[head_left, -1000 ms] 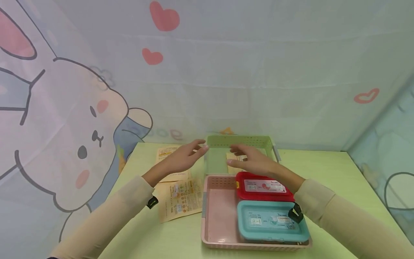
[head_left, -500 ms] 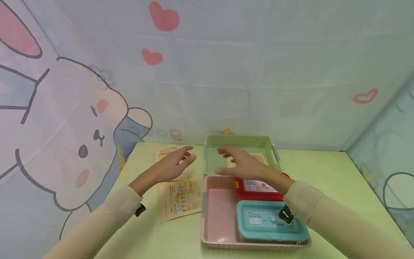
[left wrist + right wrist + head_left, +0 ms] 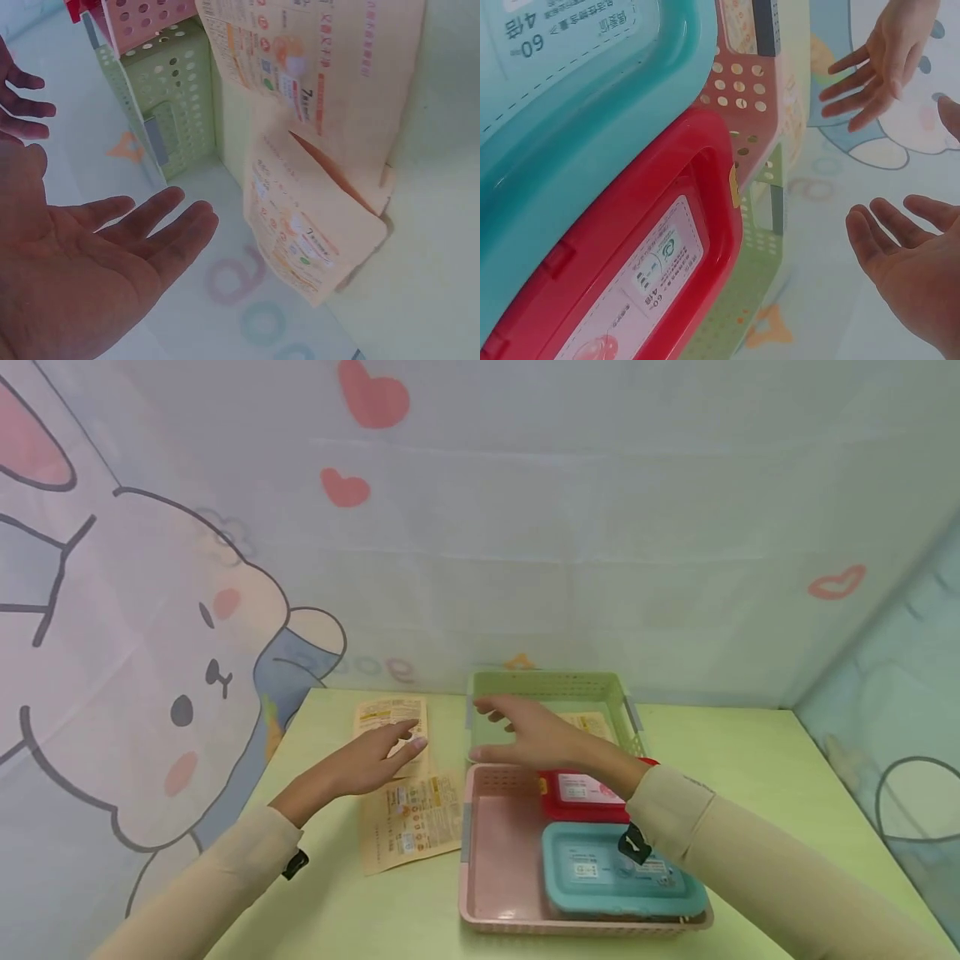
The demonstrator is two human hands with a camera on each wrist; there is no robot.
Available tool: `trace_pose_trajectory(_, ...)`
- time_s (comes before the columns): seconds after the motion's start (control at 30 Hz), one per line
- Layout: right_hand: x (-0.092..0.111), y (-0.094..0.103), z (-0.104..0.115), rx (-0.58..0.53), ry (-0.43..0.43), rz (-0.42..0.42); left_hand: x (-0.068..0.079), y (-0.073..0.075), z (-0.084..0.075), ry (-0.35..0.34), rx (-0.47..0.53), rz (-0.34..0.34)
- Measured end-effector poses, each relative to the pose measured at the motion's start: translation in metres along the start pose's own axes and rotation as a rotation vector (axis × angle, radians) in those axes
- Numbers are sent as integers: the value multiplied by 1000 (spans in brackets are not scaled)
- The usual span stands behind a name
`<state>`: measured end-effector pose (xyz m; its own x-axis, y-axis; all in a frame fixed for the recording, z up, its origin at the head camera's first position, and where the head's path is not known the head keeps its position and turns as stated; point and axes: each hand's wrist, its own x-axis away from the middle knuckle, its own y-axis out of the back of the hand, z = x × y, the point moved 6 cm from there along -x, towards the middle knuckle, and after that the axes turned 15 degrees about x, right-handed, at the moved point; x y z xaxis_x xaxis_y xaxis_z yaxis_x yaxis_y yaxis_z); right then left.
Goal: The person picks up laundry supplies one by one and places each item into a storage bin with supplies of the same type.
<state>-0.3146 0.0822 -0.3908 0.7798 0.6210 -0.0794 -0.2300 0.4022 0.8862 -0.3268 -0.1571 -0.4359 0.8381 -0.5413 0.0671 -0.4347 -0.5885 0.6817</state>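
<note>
My left hand (image 3: 367,762) hovers over flat beige printed paper packets, its fingers relaxed and holding nothing. One packet (image 3: 388,708) lies at the back left; another packet (image 3: 411,827) lies nearer, overlapping it, beside the pink basket (image 3: 504,868). In the left wrist view the palm (image 3: 90,277) faces up, apart from both packets. Above the front of the green basket (image 3: 543,677) is my right hand (image 3: 534,735), fingers loosely bent with a gap to the thumb. A beige packet (image 3: 592,723) inside that basket is partly hidden by this hand.
In the pink basket's right side sit a red-lidded box (image 3: 551,806) and a turquoise-lidded box (image 3: 622,893). The right forearm passes over both. A pale green table (image 3: 750,810) carries everything. A printed cloth (image 3: 600,527) hangs behind it.
Both hands have shifted left. The left hand has moved off the green basket's edge and lower, over the packets. The right hand has moved across the green basket's front. The packets and boxes stay in place.
</note>
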Motion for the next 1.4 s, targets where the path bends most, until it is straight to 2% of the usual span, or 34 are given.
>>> trace_pose_trajectory(0.17, -4, -1, 3, 17, 2, 12, 4, -1, 7, 48, 9, 7)
trace_pose_trajectory(0.33, -13, -6, 9, 80, 20, 32, 5, -4, 13, 79, 7, 19)
trace_pose_trajectory(0.67, -31, -21, 29, 152, 66, 108, 5, -12, 24, 121, -67, 47)
trace_pose_trajectory(0.83, -39, -34, 32, 182, 82, 125, 9, -15, 29, 152, -82, 42)
trace_pose_trajectory(1.2, -46, -64, 41, 163, 90, 160, 16, -19, 43, 204, -108, 50)
trace_pose_trajectory(1.4, -53, -83, 45, 227, 116, 214, 19, -22, 47, 224, -107, 56)
